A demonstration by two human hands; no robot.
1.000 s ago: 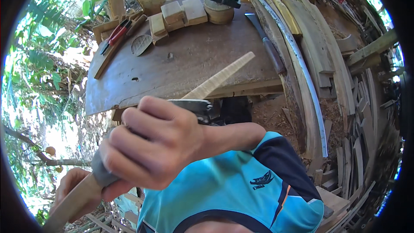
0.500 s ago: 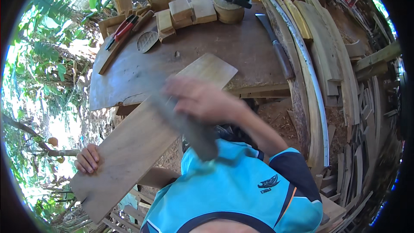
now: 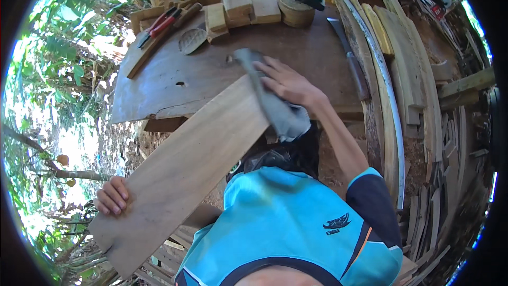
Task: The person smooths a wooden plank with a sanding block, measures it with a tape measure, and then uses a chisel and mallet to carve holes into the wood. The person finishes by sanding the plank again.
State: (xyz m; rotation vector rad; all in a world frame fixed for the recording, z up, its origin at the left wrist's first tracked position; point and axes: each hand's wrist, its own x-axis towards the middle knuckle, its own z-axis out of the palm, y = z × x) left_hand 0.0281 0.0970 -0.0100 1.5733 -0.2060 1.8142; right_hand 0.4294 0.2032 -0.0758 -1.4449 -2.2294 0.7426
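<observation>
Grey cloth (image 3: 283, 115) has swept to the board's (image 3: 185, 159) far end, stroke seemingly complete.
Left hand (image 3: 112, 196) clasps it; right hand (image 3: 290, 86) covers cloth, grip unclear.

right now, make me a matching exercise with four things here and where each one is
1. grey cloth
2. wooden board
3. red-handled tool
4. long knife

a. on the right side of the table
b. held by the left hand
c. at the table's left side
d. under the right hand

Pairs: 1-d, 2-b, 3-c, 4-a
</observation>
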